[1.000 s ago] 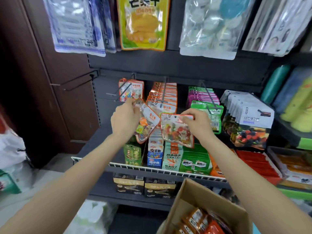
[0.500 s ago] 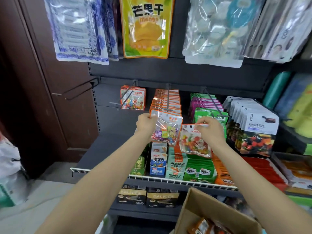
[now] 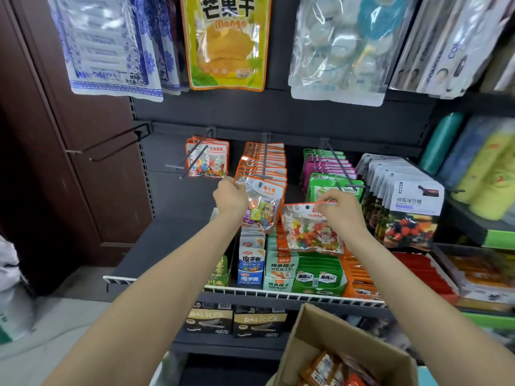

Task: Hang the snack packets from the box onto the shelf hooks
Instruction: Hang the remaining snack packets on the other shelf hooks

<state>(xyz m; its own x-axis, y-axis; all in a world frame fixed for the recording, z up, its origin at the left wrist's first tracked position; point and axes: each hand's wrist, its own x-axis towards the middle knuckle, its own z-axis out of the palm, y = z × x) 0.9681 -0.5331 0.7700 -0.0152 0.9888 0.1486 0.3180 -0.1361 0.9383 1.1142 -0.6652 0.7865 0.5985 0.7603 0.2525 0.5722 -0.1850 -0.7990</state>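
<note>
Both packets have travelled right along the hook row.
My left hand (image 3: 230,196) pinches the sugar candy packet (image 3: 260,203) at the middle hook (image 3: 264,160); my right hand (image 3: 338,210) pinches the color bean packet (image 3: 310,231) by its top edge.

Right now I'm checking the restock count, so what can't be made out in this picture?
- Brown cardboard box, head view: the bottom edge cuts it off, so its orange packets can't be counted.
- Clear sugar-candy packet in the left hand: whether its hole is on the black hook is unclear.
- Clear colour-bean packet: the right hand covers its top corner.
</note>
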